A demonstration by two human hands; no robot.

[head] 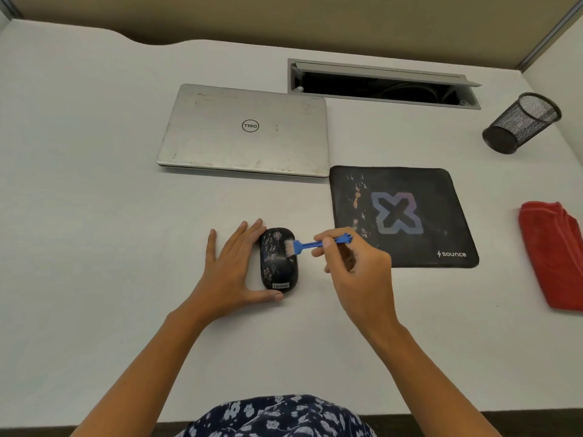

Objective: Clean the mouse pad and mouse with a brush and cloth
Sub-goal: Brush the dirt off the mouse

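Fingers [243,242] of the left hand [232,266] lie straight and spread on the surface [94,216], against the left side of the mouse [279,266], thumb at its near end. Right hand [356,263] pinches the blue brush [310,245] by its handle, bristles touching the mouse's top right. Mouse is black with pale smears, near the left of the stained mouse pad [400,216]; red cloth [555,257] lies well apart, far right.
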